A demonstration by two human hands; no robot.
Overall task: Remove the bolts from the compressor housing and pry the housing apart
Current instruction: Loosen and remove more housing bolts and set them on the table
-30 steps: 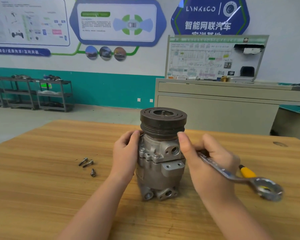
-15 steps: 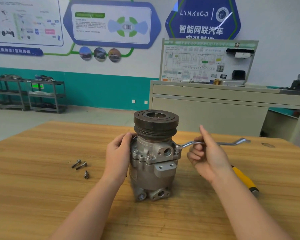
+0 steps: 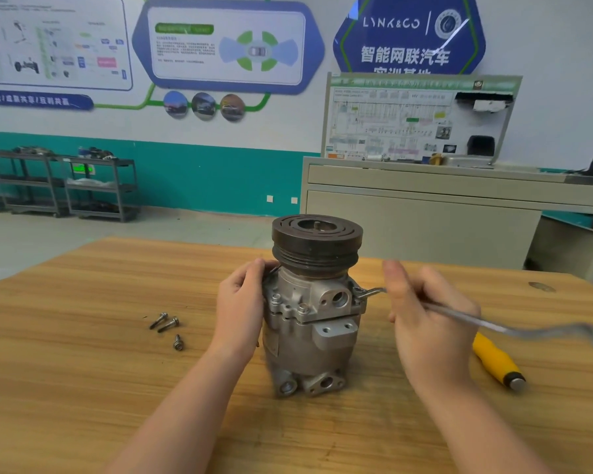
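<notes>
The compressor (image 3: 314, 313) stands upright near the middle of the wooden table (image 3: 83, 388), with its dark grooved pulley (image 3: 317, 242) uppermost and its mounting lugs resting on the table surface. A seam line is visible across the silver housing, just above a rectangular boss on the front face.

The left hand (image 3: 238, 309) is pressed against the left side of the housing, below the pulley. Its fingers (image 3: 254, 268) are curled round the upper left edge of the casting, closed on it.

The right hand (image 3: 428, 323) is to the right of the compressor, apart from it, and holds the shank of a wrench (image 3: 493, 325). The wrench runs from a fastener at the upper right of the housing, through the hand, to a blurred ring end near the right frame edge. The thumb and forefinger stand extended upward; the remaining fingers wrap the shank loosely. The exact closure is not clear because of motion blur.

Three loose bolts (image 3: 167, 328) lie on the table to the left of the compressor, well apart from it. A yellow-handled tool (image 3: 497, 362) lies on the table behind the right hand.
</notes>
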